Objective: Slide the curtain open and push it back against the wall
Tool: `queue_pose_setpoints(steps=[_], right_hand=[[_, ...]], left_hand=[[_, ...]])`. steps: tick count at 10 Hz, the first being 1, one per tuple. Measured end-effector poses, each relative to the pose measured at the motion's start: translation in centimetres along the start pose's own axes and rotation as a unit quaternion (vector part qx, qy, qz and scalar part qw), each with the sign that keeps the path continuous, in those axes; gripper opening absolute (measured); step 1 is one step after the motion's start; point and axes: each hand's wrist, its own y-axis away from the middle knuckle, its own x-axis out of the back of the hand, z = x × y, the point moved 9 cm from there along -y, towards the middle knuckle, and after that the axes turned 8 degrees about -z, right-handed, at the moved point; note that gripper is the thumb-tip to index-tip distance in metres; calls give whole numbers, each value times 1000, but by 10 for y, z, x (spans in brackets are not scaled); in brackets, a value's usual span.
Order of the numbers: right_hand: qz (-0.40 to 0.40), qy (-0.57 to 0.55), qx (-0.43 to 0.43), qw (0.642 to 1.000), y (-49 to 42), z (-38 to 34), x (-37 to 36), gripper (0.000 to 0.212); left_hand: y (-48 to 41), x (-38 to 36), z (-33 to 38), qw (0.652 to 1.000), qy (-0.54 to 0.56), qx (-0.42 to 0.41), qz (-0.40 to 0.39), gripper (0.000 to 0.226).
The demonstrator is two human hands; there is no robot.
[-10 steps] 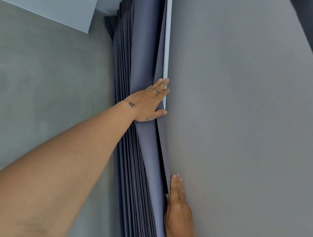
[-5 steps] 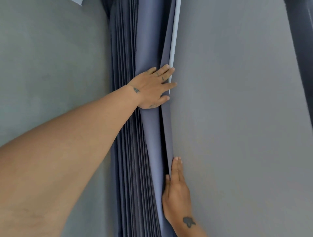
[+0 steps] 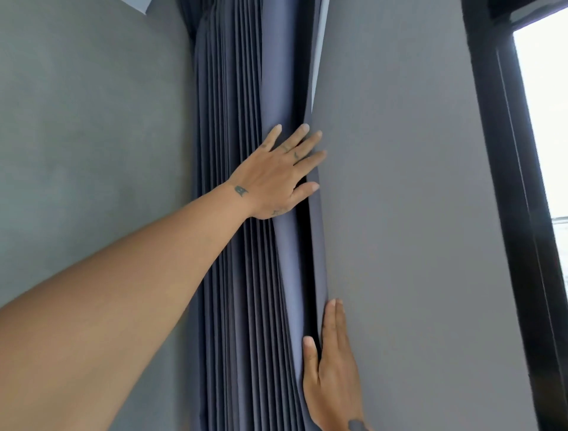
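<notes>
Curtain bunched in the corner, being pressed flat

Left hand [image 3: 276,175] has opened from the edge, fingers spread on the curtain [image 3: 246,277]; right hand [image 3: 332,369] flat against its lower fold beside the wall [image 3: 415,215]; nearly finished.

Grey walls, a dark window frame and a pale corner of ceiling.

A grey-green wall [image 3: 86,123] fills the nine o'clock side, matt and faintly mottled. A smoother grey wall panel [image 3: 405,215] runs from centre toward three o'clock. At its right edge stands a black window frame [image 3: 504,172], tilted in the wide-angle view, with bright, washed-out window glass [image 3: 550,123] at two o'clock. A pale ceiling corner [image 3: 138,3] shows at eleven o'clock.
</notes>
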Motion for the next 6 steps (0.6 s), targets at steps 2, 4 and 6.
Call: queue_pose_setpoints(steps=[2, 4, 6], right_hand=[[-2, 20, -21, 1000, 26, -7, 19, 63], [-42, 73, -49, 995, 61, -21, 56, 62], [-74, 85, -72, 991, 116, -42, 105, 61]], left_hand=[[27, 8, 24, 1000, 19, 12, -3, 66], [50, 12, 51, 992, 50, 17, -115, 62], [87, 38, 88, 981, 81, 4, -178, 61]])
